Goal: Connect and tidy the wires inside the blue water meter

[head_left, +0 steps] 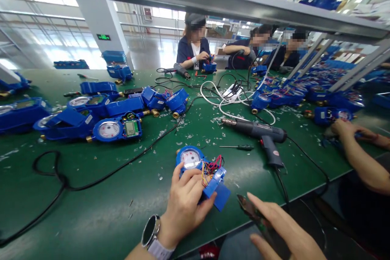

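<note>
A blue water meter (192, 159) with a white dial lies near the front edge of the green table (100, 211). Its cover is off and red, yellow and other thin wires (211, 167) stick out beside a blue housing part (217, 190). My left hand (185, 205), with a watch on the wrist, grips that meter from the near side, fingers curled on it. My right hand (282, 227) is off the table edge, closed on a dark flat tool (252, 211) that I cannot name.
A black heat gun (262, 133) and a small screwdriver (239, 147) lie right of the meter. Several blue meters (117, 127) crowd the left. Black cables cross the table. Three people sit at the far side; another person's arm (359, 150) reaches in at right.
</note>
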`<state>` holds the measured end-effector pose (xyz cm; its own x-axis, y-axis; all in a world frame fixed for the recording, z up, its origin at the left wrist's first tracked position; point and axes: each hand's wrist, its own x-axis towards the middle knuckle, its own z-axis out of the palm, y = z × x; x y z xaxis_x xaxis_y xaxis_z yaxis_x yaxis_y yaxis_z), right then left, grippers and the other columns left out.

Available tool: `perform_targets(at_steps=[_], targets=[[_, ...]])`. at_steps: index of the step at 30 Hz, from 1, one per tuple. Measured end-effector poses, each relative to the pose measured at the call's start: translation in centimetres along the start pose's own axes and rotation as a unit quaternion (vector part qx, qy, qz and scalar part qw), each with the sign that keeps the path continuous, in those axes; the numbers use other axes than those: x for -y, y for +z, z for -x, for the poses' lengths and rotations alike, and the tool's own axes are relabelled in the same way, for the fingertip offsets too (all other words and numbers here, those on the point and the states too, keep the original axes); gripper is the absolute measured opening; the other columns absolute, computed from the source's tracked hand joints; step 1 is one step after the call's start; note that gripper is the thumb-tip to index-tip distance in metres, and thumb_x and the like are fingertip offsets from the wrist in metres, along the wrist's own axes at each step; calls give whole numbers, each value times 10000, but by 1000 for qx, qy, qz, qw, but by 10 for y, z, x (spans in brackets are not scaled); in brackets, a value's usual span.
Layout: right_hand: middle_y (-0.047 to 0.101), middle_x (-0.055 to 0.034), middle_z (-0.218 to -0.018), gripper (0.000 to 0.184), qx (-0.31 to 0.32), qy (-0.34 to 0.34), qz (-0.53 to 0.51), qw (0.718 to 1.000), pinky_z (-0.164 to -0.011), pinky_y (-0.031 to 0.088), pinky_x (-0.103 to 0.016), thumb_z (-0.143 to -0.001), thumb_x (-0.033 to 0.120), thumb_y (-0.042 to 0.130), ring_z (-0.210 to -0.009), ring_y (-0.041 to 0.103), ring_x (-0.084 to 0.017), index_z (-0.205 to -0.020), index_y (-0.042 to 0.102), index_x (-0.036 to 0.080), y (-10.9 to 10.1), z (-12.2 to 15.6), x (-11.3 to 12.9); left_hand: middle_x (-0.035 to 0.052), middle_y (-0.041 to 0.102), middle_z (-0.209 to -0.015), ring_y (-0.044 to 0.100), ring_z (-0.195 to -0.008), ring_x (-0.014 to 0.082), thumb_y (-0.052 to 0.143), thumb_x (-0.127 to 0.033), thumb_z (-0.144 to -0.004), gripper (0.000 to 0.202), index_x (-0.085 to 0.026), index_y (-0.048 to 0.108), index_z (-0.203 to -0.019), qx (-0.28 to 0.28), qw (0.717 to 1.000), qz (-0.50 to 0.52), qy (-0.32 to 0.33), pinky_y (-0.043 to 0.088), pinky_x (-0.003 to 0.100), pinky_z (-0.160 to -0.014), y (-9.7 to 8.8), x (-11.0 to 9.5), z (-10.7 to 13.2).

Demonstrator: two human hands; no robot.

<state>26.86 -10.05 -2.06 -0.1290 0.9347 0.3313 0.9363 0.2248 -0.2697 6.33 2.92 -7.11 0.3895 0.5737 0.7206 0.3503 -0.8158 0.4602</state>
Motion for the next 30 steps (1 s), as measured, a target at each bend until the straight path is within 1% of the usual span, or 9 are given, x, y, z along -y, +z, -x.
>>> perform_targets(at_steps=[1,3,8,11,18,24,26,30], targets=[[654,-61,-1098,394,-16,-13,34,999,-769,566,-257,-974,310,472,-943,662,-191,-1357,467,219,-1,-5,-1,33,744,-851,659,-886,213,602,-234,-878,99,-187,629,-960,1,1000,0,-3,331,492,-1041,1,0,0],[639,-70,-1099,362,-21,-32,85,996,-773,556,-276,-996,321,435,-938,648,-186,-1338,479,209,-5,-14,0,31,741,-849,653,-892,212,602,-229,-875,98,-189,626,-962,1,1000,2,-9,335,494,-1038,3,1,-1],[606,-81,-1086,364,21,-69,154,986,-760,509,-343,-1007,286,377,-939,604,-207,-1346,490,219,-16,-32,3,25,743,-873,644,-894,207,611,-219,-871,103,-192,631,-969,7,1000,10,-9,315,501,-1051,8,2,-3],[600,-90,-1084,380,39,-78,187,979,-743,485,-369,-995,255,373,-929,587,-227,-1352,497,218,-21,-40,5,24,745,-891,638,-900,203,620,-212,-871,108,-188,635,-975,5,1000,15,-5,301,499,-1055,9,2,-5],[604,-96,-1051,399,72,-94,237,964,-714,469,-371,-987,249,347,-882,586,-229,-1350,506,201,-27,-48,10,10,745,-887,635,-903,198,636,-204,-862,117,-198,639,-979,7,1000,25,-9,282,499,-1074,10,3,-3],[618,-90,-958,402,61,-117,275,952,-653,433,-359,-987,238,299,-775,586,-218,-1292,558,194,-34,-53,15,22,743,-881,638,-906,202,634,-203,-855,126,-202,648,-980,9,999,26,-19,298,502,-1067,10,3,-1],[621,-90,-969,405,79,-121,288,947,-655,421,-367,-974,234,328,-781,583,-226,-1315,542,195,-35,-54,17,25,742,-873,641,-906,205,626,-201,-858,121,-198,649,-977,13,999,25,-21,305,501,-1060,9,2,-1],[631,-85,-977,454,95,-129,307,938,-641,391,-373,-935,198,372,-761,578,-232,-1373,491,201,-36,-56,19,20,741,-852,644,-893,204,618,-189,-859,109,-193,650,-964,8,1000,22,-17,309,491,-1054,7,1,-2]])
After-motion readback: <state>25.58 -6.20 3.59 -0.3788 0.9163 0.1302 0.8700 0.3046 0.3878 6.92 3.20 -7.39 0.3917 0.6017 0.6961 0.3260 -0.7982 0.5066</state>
